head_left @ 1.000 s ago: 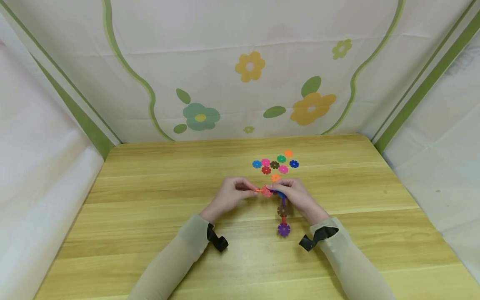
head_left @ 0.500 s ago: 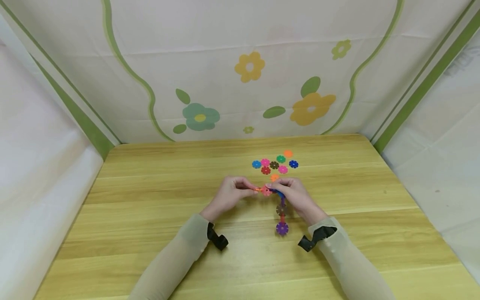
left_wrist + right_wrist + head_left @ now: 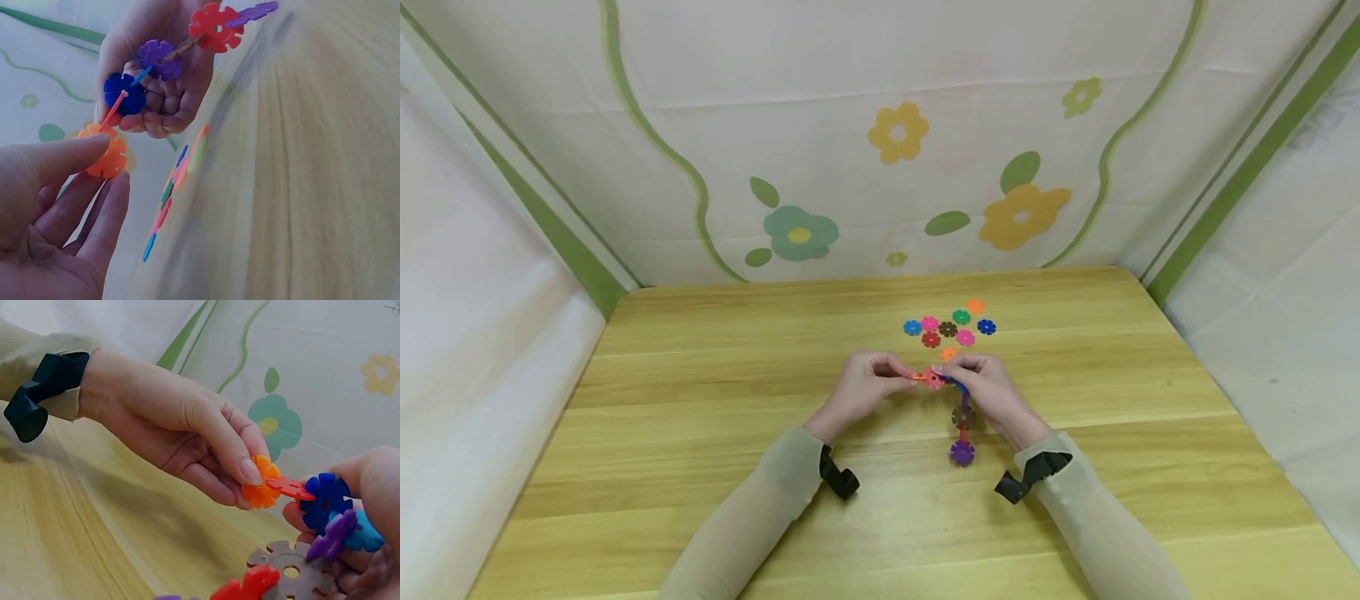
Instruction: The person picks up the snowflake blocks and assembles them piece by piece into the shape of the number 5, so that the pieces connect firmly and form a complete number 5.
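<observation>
Between the thumb and fingers of my left hand point(image 3: 867, 387) is an orange snowflake disc point(image 3: 111, 159), the end piece of a chain of slotted plastic discs. A red disc point(image 3: 289, 487) links it to a dark blue disc point(image 3: 319, 509). My right hand point(image 3: 994, 390) pinches the chain around the red and dark blue discs; its fingertips are partly hidden behind them. Beyond that grip follow a light blue disc point(image 3: 365, 537), a purple disc point(image 3: 333, 537), a brown disc point(image 3: 306, 581) and another red disc point(image 3: 206, 39). A purple disc point(image 3: 962, 452) ends the chain, toward the person.
Several loose discs lie on the wooden table point(image 3: 737, 333) beyond the hands, among them a light blue disc point(image 3: 912, 328), a green disc point(image 3: 961, 317) and an orange disc point(image 3: 949, 354) close to the right hand. A flower-printed curtain point(image 3: 850, 75) stands behind the table.
The chain's purple end has swung slightly left and away from the person. Both hands keep their grips and barely shift.
</observation>
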Demonstrator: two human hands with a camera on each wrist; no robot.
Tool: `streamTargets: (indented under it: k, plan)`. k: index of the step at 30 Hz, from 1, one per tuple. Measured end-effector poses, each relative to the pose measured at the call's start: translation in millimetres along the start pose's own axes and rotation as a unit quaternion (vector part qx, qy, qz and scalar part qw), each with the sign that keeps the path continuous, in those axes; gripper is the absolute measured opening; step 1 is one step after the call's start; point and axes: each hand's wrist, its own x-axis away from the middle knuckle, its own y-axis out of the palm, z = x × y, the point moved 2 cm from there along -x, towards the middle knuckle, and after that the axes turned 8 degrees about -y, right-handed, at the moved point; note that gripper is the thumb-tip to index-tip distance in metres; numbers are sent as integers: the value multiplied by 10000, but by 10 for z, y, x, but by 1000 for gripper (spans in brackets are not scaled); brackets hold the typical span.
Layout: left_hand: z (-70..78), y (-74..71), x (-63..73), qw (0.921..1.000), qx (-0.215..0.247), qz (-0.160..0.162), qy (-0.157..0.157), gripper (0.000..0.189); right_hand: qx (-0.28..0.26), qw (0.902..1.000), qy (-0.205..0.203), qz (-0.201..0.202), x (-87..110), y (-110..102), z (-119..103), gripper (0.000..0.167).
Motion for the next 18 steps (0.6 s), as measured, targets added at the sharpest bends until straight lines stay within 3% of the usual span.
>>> streamTargets:
  k: [4,10,13,18]
  plan:
    - [145,19,71,9998,-121,124,105,7,44,10000,-47,24,-6,-9,2,17]
    - [212,34,112,9986,-300,259,349,15,101,9999,-89,41,-10,-13,-6,19]
    - [186,46,95,9980,-377,251,434,10,191,9998,-91,53,-18,-16,6,21]
    - [-17,60,-16,9977,-443,238,452,5,282,9996,-16,69,-25,-25,21,24]
